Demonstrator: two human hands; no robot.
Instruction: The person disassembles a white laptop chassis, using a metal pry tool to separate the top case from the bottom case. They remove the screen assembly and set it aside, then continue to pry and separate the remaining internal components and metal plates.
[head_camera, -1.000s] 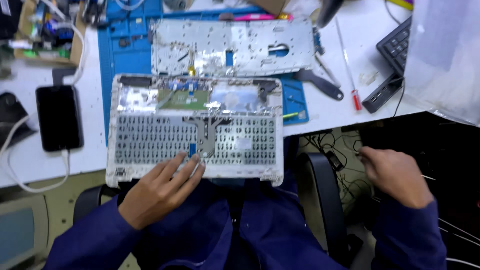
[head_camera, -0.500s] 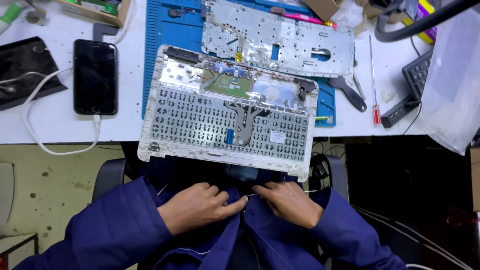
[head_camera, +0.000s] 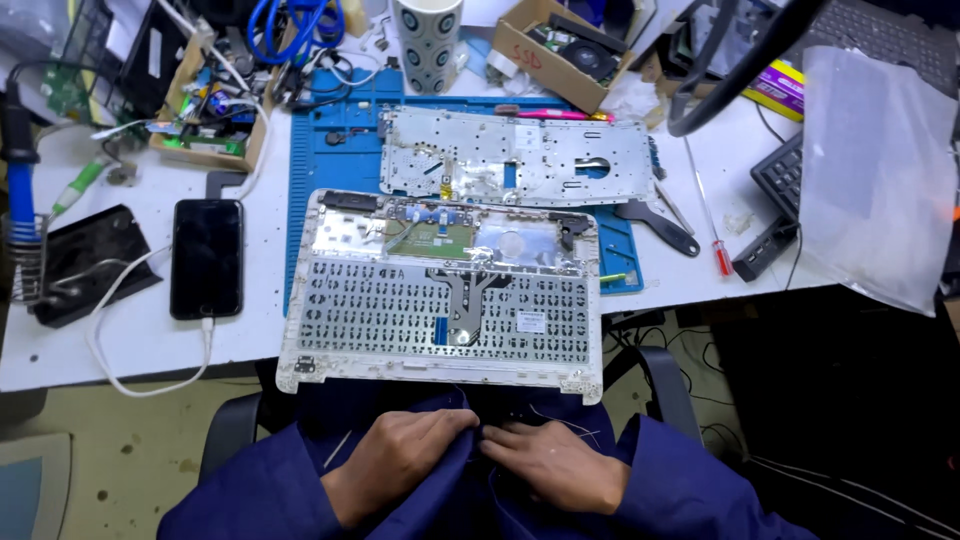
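Drawn closer together since before: left hand (head_camera: 395, 462) and right hand (head_camera: 560, 465), fingers curled, pinching dark blue jacket fabric (head_camera: 480, 480) at the lap. Just beyond, overhanging the white table (head_camera: 140, 340), an upturned laptop keyboard case (head_camera: 440, 300).

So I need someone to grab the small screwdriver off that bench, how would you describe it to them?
On the white workbench, look right of the blue mat, past the black pry tool. The screwdriver lies there pointing away: thin metal shaft, small red handle, the only red-handled tool there.
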